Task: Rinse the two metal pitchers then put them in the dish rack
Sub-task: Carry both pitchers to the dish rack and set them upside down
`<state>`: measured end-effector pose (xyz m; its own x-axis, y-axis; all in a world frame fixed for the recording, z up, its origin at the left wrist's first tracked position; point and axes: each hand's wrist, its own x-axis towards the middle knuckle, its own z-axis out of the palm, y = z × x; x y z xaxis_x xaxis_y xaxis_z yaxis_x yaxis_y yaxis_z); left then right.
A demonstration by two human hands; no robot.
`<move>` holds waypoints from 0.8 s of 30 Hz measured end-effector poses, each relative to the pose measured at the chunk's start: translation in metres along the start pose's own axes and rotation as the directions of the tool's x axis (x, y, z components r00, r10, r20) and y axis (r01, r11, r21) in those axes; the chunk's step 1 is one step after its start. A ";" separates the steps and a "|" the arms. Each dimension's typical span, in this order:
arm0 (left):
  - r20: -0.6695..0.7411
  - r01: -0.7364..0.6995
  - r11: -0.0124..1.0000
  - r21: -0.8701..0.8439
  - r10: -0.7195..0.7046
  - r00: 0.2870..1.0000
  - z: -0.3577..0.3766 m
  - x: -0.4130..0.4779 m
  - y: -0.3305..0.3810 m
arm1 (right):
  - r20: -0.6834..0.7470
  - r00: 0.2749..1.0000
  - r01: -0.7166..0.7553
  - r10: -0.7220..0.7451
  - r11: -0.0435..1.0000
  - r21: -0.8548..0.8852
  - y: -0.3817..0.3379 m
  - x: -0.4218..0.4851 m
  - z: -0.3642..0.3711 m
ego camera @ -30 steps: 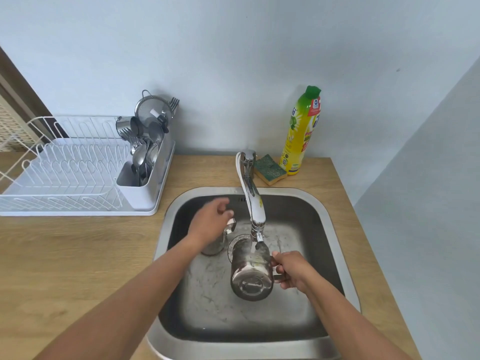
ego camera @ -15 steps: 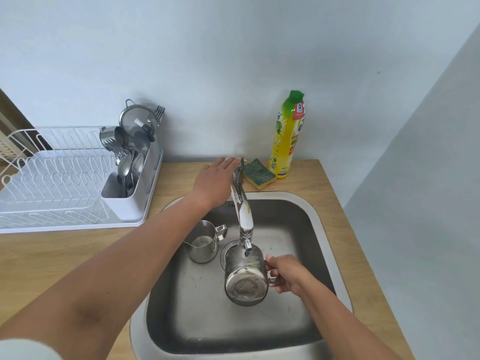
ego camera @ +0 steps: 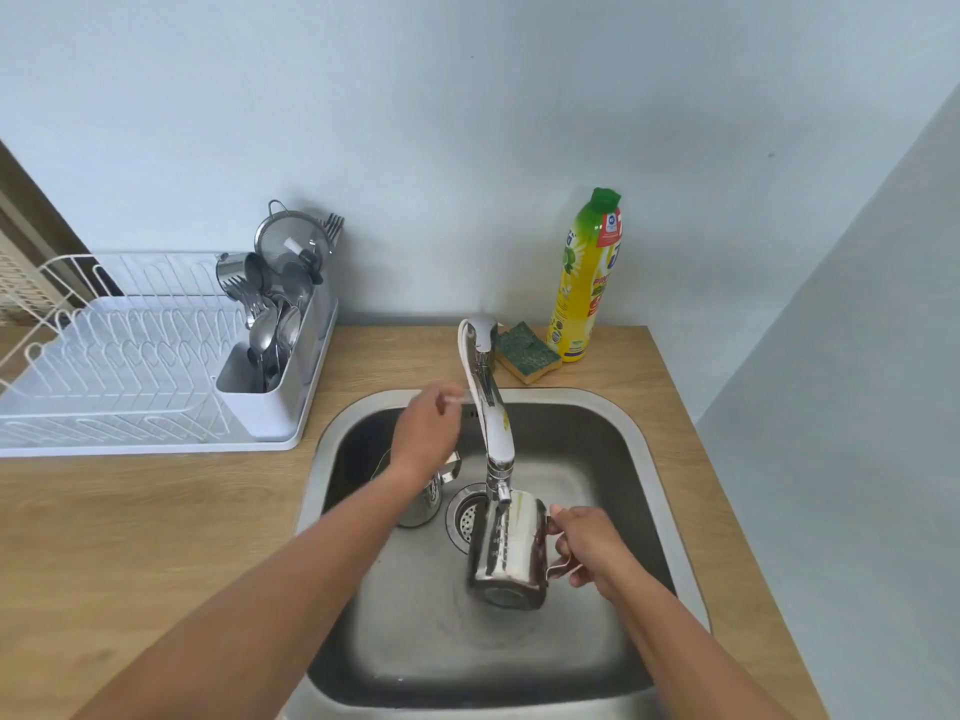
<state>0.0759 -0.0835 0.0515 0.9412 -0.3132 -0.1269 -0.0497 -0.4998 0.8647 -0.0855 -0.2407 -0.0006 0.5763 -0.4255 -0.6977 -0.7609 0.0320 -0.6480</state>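
While the right hand (ego camera: 584, 543) grips a tilted pitcher (ego camera: 506, 553) by its handle under the tap (ego camera: 493, 423), the left hand (ego camera: 426, 433) hovers nearby; blur hides its fingers.

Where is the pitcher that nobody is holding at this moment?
Head view: that pitcher stands in the sink, just left of the drain, partly hidden beneath the left arm.

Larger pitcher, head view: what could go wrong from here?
1. The right hand holds the larger pitcher by its handle only, tilted close under the faucet spout; it could slip or bang the spout.
2. The left hand, blurred, is just above the small pitcher; it could tip it.
3. The dish rack sits across the wooden counter; carrying may drip there.
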 end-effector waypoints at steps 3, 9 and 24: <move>0.214 0.387 0.887 -0.252 -0.339 0.916 0.025 -0.023 -0.039 | -0.094 0.992 0.079 -0.086 0.994 -0.074 0.001 0.001 -0.004; 0.406 0.601 0.711 -0.365 -0.459 0.790 0.056 -0.040 -0.063 | -0.226 0.930 0.217 -0.290 0.929 -0.300 0.002 -0.013 -0.002; 0.255 0.619 0.586 -0.523 -0.585 0.770 0.076 -0.044 -0.081 | -0.227 0.961 0.200 -0.157 0.962 0.184 0.019 -0.001 -0.015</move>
<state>0.0126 -0.0907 -0.0503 0.6681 -0.1546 -0.7279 0.7283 -0.0649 0.6822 -0.1049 -0.2528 -0.0073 0.6055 -0.6195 -0.4996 -0.5620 0.1117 -0.8196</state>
